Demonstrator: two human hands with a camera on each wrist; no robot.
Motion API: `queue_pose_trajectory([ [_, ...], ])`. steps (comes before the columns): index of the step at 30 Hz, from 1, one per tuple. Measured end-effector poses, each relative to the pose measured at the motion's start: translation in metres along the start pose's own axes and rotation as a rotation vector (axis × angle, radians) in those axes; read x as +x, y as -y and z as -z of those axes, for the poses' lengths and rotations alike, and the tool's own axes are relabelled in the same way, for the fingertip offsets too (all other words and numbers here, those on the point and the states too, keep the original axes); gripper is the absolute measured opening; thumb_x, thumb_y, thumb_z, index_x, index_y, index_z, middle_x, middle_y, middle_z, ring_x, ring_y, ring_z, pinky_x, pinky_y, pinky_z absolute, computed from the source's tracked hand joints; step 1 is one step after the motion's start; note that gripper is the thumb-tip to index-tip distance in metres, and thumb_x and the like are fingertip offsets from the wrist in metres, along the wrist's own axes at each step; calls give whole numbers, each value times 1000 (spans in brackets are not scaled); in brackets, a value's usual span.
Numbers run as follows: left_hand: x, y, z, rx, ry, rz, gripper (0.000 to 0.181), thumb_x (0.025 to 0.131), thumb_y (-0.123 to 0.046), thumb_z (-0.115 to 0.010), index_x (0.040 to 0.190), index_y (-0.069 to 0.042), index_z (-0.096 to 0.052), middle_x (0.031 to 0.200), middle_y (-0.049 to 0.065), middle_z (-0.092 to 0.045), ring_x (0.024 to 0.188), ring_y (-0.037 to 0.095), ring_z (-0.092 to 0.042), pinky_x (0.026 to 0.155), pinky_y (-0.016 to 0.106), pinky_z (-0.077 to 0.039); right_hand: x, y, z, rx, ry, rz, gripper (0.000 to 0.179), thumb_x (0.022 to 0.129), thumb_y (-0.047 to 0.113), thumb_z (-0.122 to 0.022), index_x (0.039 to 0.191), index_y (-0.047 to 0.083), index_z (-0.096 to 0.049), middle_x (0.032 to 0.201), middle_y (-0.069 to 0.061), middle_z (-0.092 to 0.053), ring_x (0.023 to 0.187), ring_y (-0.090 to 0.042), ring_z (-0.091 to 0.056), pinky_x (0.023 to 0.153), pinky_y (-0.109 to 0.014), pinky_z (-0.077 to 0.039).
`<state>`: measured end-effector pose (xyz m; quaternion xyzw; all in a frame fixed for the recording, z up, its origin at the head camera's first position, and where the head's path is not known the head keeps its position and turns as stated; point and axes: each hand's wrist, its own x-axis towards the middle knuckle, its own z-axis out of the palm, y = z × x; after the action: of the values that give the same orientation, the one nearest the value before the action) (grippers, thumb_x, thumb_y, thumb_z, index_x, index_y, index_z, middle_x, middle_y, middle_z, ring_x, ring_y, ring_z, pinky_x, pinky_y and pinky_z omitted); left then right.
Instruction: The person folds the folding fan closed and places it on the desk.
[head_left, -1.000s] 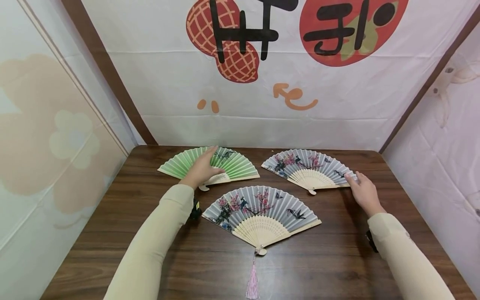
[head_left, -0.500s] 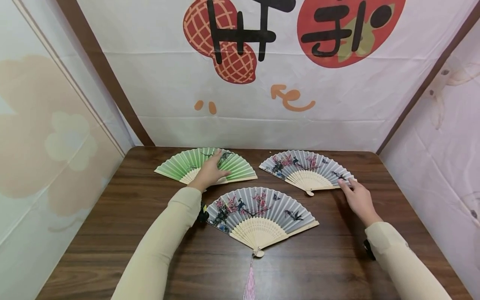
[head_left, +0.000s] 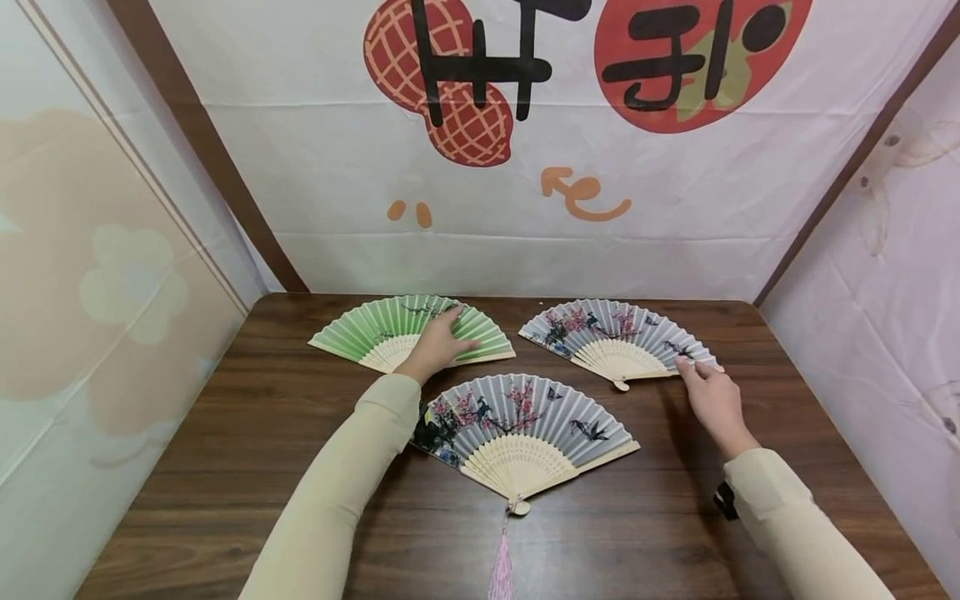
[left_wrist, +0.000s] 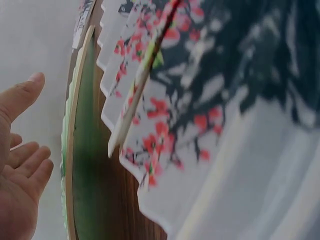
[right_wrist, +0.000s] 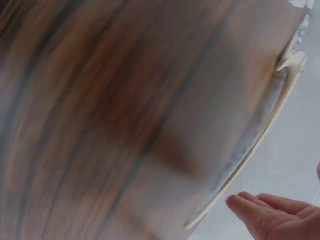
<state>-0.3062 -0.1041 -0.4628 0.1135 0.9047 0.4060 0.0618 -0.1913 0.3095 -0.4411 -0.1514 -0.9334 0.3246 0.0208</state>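
Three spread folding fans lie on the table. My left hand (head_left: 435, 343) is over the right half of the green fan (head_left: 367, 333) at the back left, thumb and fingers spread. In the left wrist view that hand (left_wrist: 22, 170) holds nothing, its palm facing the green fan's edge (left_wrist: 71, 150). My right hand (head_left: 716, 408) is at the right end of the grey floral fan (head_left: 618, 354) at the back right. The right wrist view has its fingertips (right_wrist: 240, 202) extended close to that fan's edge strip (right_wrist: 245, 159). Another grey floral fan (head_left: 517, 454) lies at front centre.
A pink tassel (head_left: 502, 567) hangs from the front fan's pivot toward me. The wooden table (head_left: 637, 533) meets a printed cloth wall (head_left: 480, 258) at the back, with cloth panels on both sides. My left sleeve (head_left: 337, 475) passes beside the front fan's left end.
My left hand has slid right across the green fan, and its wrist now overlaps the front fan's left end. My right hand has shifted slightly left and nearer. The fans stay in place.
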Motion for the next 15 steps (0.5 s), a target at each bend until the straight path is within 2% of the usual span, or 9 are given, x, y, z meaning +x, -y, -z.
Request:
queue_pose_trajectory([
  [9,1,-5,-7,-23,28,44,83,82,-32,-71,147,-13,-24,150,9,-30,134,30,-35,107,47,-38,-3,6,3,28,34,-30,72,95,57,-31,130,-3,-49,137,-28,-40,127,-46,-35,104,-56,-33],
  [13,2,-5,-10,-41,25,35,82,82,-32,-72,147,-11,-25,149,9,-33,131,29,-39,105,46,-41,-5,7,1,172,59,-79,77,93,60,-34,127,-8,-51,128,-28,-51,117,-35,-52,97,-41,-48],
  [15,3,-6,-12,-46,27,31,82,82,-32,-72,147,-11,-26,148,9,-34,131,28,-40,105,45,-41,-5,7,0,280,80,-103,78,93,58,-36,127,-11,-48,125,-28,-53,105,-23,-61,89,-30,-53],
])
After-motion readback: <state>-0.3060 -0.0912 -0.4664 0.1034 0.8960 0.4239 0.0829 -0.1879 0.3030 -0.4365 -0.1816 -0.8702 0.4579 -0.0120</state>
